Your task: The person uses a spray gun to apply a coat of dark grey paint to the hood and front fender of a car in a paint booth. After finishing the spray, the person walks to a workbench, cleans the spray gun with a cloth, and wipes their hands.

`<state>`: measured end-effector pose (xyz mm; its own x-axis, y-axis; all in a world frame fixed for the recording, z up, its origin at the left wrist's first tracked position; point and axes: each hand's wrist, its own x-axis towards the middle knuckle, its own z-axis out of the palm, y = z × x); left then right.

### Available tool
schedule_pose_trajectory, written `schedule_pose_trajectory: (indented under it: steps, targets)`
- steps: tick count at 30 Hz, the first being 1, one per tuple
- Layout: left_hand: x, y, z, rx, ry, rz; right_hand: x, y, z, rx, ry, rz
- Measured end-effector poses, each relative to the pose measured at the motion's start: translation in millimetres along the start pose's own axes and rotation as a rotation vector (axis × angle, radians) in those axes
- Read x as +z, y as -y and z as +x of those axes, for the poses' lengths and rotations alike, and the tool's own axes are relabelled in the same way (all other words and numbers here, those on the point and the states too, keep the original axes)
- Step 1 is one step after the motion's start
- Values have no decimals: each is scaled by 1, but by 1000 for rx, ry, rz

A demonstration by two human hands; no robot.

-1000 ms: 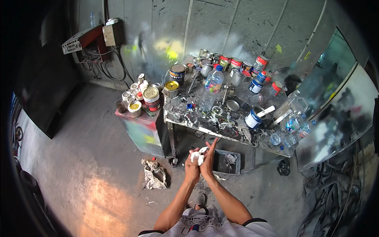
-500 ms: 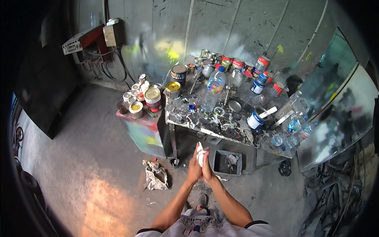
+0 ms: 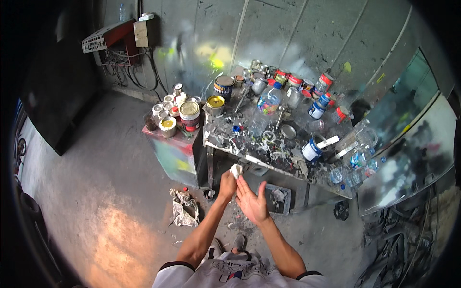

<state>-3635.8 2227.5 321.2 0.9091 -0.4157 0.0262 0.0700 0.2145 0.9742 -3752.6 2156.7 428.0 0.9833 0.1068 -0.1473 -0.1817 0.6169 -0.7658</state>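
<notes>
My left hand (image 3: 227,185) is closed round a crumpled white rag (image 3: 236,170), which sticks out above its fingers. Just to the right, my right hand (image 3: 254,202) lies open with its palm turned up. Its fingers are stretched and its thumb stands apart. The right fingertips reach the left hand beside the rag; whether they touch it I cannot tell. Both hands are in front of the paint-stained workbench (image 3: 249,157), over the floor.
Paint cans, a large clear bottle (image 3: 269,103) and a blue-white can (image 3: 311,150) with a stick crowd the bench. More cans stand on the cabinet (image 3: 173,156) to its left. A grey tray (image 3: 288,201) and crumpled paper (image 3: 184,209) lie on the floor.
My palms were pressed together with the rag between the fingers. Now the right hand has come away and turned palm up, while the left has closed on the rag.
</notes>
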Motion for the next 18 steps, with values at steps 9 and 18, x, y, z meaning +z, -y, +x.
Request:
schedule_pose_trajectory:
  steps: [9, 18]
  targets:
    - [90, -47, -88, 307, 108, 438, -42, 23, 11, -89, -338, 97]
    - [40, -61, 11, -50, 121, -161, -30, -12, 2, -219, -123, -469]
